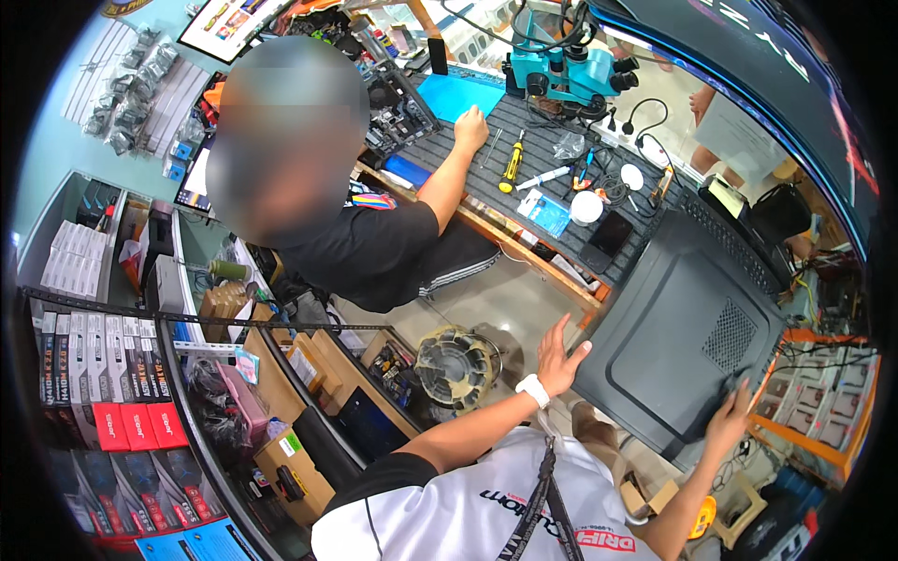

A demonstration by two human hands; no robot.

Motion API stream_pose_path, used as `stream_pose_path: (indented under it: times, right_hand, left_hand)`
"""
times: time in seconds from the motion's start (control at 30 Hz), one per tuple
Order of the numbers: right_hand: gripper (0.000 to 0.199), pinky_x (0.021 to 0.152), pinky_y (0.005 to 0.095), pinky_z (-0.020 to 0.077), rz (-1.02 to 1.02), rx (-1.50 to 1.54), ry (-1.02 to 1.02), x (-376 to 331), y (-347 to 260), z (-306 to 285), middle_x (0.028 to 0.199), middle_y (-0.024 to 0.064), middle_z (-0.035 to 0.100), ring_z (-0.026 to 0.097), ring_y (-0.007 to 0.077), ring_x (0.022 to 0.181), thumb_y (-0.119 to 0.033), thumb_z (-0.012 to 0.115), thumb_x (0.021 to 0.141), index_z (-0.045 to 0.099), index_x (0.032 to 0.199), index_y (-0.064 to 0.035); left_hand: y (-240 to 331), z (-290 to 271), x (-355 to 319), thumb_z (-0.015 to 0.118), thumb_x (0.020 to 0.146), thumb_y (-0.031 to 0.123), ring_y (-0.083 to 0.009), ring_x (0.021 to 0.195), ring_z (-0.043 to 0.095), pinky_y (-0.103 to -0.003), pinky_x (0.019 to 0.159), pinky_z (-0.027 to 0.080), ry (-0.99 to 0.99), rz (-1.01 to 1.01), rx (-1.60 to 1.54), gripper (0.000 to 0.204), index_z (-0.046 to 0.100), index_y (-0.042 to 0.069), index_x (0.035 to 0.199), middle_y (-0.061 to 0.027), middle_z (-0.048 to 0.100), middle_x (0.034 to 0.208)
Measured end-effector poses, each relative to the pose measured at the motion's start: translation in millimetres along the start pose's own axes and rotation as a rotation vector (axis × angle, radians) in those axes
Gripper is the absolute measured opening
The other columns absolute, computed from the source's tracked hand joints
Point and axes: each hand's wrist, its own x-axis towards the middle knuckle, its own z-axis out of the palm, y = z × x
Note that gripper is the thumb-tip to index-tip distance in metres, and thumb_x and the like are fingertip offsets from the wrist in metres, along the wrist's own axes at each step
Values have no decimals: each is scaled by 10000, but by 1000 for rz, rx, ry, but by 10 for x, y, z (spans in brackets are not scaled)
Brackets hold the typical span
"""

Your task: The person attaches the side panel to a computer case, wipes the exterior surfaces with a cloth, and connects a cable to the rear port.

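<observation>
A black computer case (645, 346) with a vented side panel lies tilted at the bench's near right end, partly over the edge. My left hand (558, 363), a white band at its wrist, is raised beside the case's left edge. Its fingers are spread and hold nothing. Along the lower right edge of the case, my right hand (728, 421) grips the rim, some of its fingers hidden. A black phone (608, 236) lies on the bench just beyond the case.
Another person (374, 252) sits at the bench, a hand near a blue sheet (458, 98). On the ribbed mat lie a yellow screwdriver (512, 164) and a white round container (586, 208). A teal microscope (571, 75) stands behind. A round stool (458, 367) stands on the floor.
</observation>
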Motion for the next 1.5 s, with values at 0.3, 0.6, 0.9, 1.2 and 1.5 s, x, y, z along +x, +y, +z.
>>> stream_pose_path:
  times: [0.3,0.6,0.9,1.2,1.5]
  right_hand:
    - [416,940,522,579,159,-81,9,1885,179,354,1407,250,699,713,464,1184,-208,577,1102,664,1509,-190]
    - [457,975,446,586,267,64,-57,254,83,-111,1320,278,734,731,419,1201,-70,604,1046,687,1491,-132]
    - [463,813,524,576,191,-3,21,311,95,-91,1089,294,768,749,463,928,-105,652,1005,725,1456,-174]
    - [483,884,517,584,133,78,55,36,218,3,1272,275,747,745,467,1062,-82,607,1041,679,1511,-171]
    - [466,755,386,583,291,135,-73,-696,47,-225,1287,229,779,755,289,843,-19,584,1031,713,1470,-108]
  left_hand:
    - [-41,19,2,660,1053,508,-415,1479,449,-516,1259,312,20,72,-65,828,353,42,1665,-275,492,1567]
    - [2008,-1570,627,910,858,91,-253,978,716,-417,925,568,78,915,-406,265,788,23,1084,-105,770,1037]
    - [4065,-2371,1805,962,757,73,-290,1078,719,-402,976,538,491,1547,120,398,845,46,1137,-132,809,1118]
    - [3149,-2130,2216,930,835,155,-240,1024,772,-348,936,573,344,1364,141,349,833,90,1164,-66,835,1085]
    - [370,-718,21,696,1028,468,-484,1497,394,-582,1270,302,-113,423,121,843,374,-1,1649,-282,425,1637]
